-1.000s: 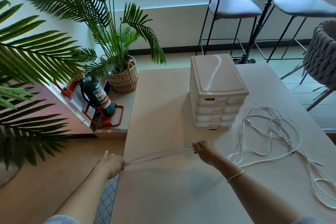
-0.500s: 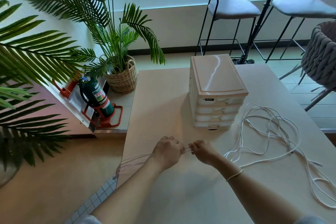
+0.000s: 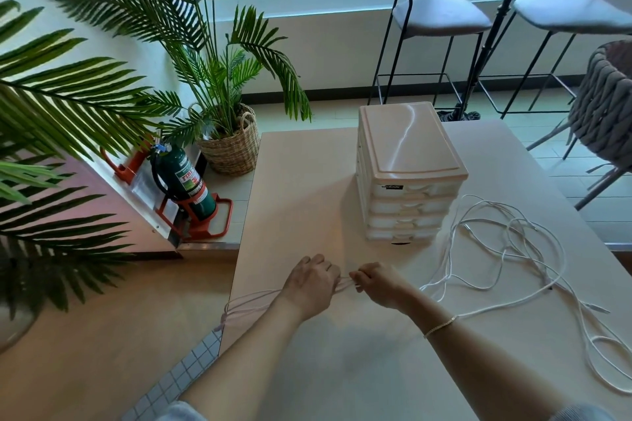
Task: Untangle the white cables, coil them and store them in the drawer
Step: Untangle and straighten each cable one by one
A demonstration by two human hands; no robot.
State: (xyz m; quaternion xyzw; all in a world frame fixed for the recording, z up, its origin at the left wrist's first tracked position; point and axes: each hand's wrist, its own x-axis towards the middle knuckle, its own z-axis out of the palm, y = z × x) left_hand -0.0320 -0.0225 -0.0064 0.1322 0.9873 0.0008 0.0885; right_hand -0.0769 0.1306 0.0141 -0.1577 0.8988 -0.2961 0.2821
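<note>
My left hand (image 3: 313,284) and my right hand (image 3: 379,285) meet close together near the front left of the pale table (image 3: 301,188). Both grip the same folded strands of white cable between them. A loose loop of that cable (image 3: 246,304) trails left from my left hand and hangs over the table's left edge. The rest of the white cables (image 3: 513,249) lies tangled on the table to the right of my right hand. A small cream drawer unit (image 3: 407,174) with several shut drawers stands at the table's middle back.
Beyond the left table edge are a green fire extinguisher (image 3: 186,181) on a red stand and a palm in a wicker basket (image 3: 232,147). Bar stools (image 3: 441,17) and a woven grey chair (image 3: 602,102) stand behind and right of the table.
One second ago my left hand was far left, stretching the cable taut. It has come right to meet my right hand, folding the strands; the slack now droops over the table edge.
</note>
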